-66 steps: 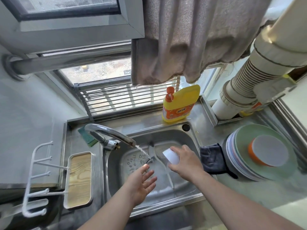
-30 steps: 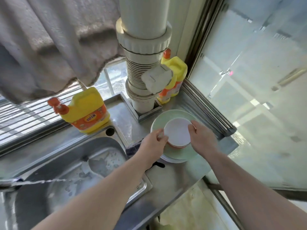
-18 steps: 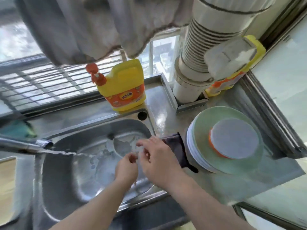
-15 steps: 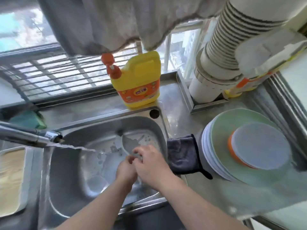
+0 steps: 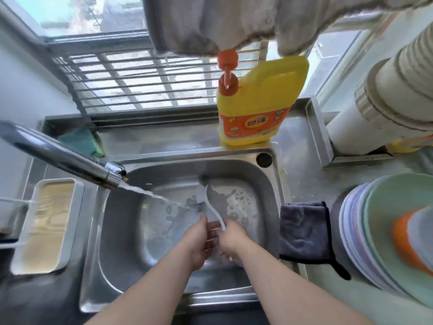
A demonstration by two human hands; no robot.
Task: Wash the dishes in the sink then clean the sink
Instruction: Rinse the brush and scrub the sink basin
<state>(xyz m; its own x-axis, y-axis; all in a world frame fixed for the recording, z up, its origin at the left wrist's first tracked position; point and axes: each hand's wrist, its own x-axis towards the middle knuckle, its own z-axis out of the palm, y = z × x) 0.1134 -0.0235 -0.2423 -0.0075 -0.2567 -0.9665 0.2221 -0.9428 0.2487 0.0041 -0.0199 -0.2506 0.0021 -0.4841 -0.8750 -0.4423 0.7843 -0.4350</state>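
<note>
Two hands meet low in the steel sink (image 5: 269, 184), toward its 5 o'clock corner. The left hand (image 5: 199, 242) lies with its fingers fairly straight, pointing toward 12 o'clock, and touches the right hand (image 5: 230, 240); whether the right hand's fingers are curled round anything cannot be told, since they are turned down and hidden. A white spoon (image 5: 214, 207) lies in the basin, its handle running down to the gap between the two hands and its bowl up toward 12 o'clock; whether either hand grips it is unclear. Water (image 5: 150, 194) streams from the faucet (image 5: 58, 156), which reaches in from 10 o'clock, and lands just above the fingers. At 3 o'clock a dark cloth (image 5: 304, 233) drapes over the sink's edge, and beyond it stands a stack of plates (image 5: 365, 242) with an orange bowl (image 5: 407, 240) on top. At 12 o'clock stands a yellow detergent bottle (image 5: 260, 102), at 10 o'clock a green sponge (image 5: 82, 143), at 9 o'clock a white tray (image 5: 46, 226).
</note>
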